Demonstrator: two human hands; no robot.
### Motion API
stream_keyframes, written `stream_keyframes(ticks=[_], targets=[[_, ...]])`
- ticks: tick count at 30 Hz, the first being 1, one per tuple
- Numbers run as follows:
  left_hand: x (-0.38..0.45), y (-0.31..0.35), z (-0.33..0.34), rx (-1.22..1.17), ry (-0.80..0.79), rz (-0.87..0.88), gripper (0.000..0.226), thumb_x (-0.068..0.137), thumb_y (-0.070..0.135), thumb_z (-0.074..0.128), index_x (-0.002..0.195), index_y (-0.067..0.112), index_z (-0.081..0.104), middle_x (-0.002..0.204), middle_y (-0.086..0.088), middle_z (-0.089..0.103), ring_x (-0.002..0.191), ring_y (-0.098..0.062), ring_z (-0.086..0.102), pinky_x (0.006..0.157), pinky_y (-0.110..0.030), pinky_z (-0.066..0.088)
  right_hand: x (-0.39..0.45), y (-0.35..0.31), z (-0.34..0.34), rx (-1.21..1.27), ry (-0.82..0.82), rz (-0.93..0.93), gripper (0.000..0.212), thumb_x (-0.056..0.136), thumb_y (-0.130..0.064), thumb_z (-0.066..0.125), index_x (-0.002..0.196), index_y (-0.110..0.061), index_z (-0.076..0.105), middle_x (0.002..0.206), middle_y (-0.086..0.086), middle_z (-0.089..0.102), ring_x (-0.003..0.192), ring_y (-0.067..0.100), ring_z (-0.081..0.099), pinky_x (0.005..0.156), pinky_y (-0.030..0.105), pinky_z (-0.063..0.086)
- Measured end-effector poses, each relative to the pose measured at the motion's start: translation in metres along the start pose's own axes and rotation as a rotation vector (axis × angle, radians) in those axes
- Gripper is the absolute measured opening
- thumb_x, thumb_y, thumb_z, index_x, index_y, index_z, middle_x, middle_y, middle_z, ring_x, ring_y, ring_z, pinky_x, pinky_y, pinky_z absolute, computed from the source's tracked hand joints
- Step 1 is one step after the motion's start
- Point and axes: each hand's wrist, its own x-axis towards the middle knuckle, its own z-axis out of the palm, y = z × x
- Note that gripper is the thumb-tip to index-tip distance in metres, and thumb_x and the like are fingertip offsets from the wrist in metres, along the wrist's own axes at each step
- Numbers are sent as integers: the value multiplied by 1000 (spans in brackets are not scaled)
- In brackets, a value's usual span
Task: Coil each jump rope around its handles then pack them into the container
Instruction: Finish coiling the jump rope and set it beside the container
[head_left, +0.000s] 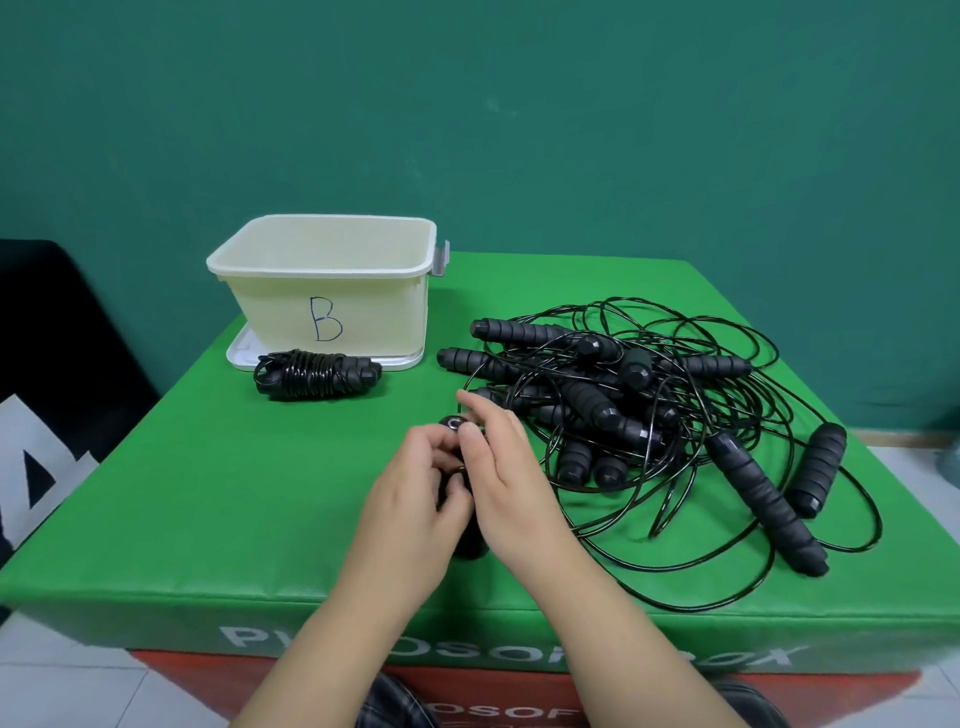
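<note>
Both hands closed on one pair of black jump-rope handles (464, 483) near the front of the green tabletop (218, 493) — left hand (415, 499) curled round them, right hand (498, 478) pinching at the top end. Cream container (332, 306) marked "B" at rear left, standing on its lid (244, 353). One coiled jump rope (317, 375) just in front of the container. Tangled pile of jump ropes (649, 415) right of the container — uncoiled.

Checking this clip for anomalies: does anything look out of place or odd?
One coiled rope lies on the green table in front of container B rather than inside it. The container sits on what looks like its own lid. Nothing looks spilled or damaged.
</note>
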Motion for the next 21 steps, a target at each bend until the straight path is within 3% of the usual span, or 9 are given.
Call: stream_keyframes(ticks=[2, 4, 7, 10, 14, 17, 21], targets=[[2, -3, -2, -100, -12, -91, 38, 81, -3, 59, 87, 31, 44, 76, 9, 55, 61, -3, 46, 58, -13, 36, -6, 8, 1, 75, -39, 74, 60, 88, -48, 36, 144, -28, 29, 128, -9, 47, 119, -5, 43, 102, 12, 30], [5, -8, -5, -201, 14, -195, 36, 80, -6, 57, 87, 28, 46, 75, 4, 51, 58, -4, 41, 60, -19, 38, -16, 21, 4, 119, -60, 159, 78, 82, -50, 46, 149, -27, 15, 135, -17, 43, 122, -8, 42, 102, 8, 28], [9, -11, -7, -350, 54, -297, 34, 79, -11, 53, 88, 21, 47, 76, 0, 50, 60, -6, 41, 64, -25, 40, -33, 39, 12, 89, -119, 249, 97, 67, -50, 68, 147, -32, 16, 133, -28, 41, 121, -15, 41, 105, 14, 31], [11, -10, -8, -366, 72, -333, 35, 78, -10, 54, 88, 23, 46, 74, -1, 51, 59, -7, 43, 64, -27, 41, -33, 40, 22, -1, -105, 299, 77, 61, -33, 83, 118, -48, 34, 118, -22, 55, 107, -8, 53, 93, 15, 41], [8, -5, -8, -220, 118, -265, 42, 78, -6, 54, 89, 33, 43, 75, -4, 53, 55, -4, 45, 55, -16, 39, -16, 24, 29, -57, 4, 356, 55, 67, -26, 80, 104, -32, 41, 89, -14, 62, 83, 6, 60, 59, 12, 39], [7, -3, -10, -135, 159, -247, 42, 79, -4, 54, 87, 35, 40, 73, 1, 52, 55, -4, 45, 54, -21, 36, -14, 13, 32, -212, 20, 376, 47, 71, -33, 74, 99, -27, 36, 78, -11, 56, 81, 20, 61, 58, 29, 40], [0, -5, -11, -64, 283, -260, 35, 81, -2, 57, 88, 27, 38, 78, 6, 48, 67, -4, 47, 60, -22, 37, -10, 3, 37, -383, -16, 409, 40, 80, -38, 64, 99, -22, 32, 95, 0, 63, 92, 28, 62, 66, 34, 42]])
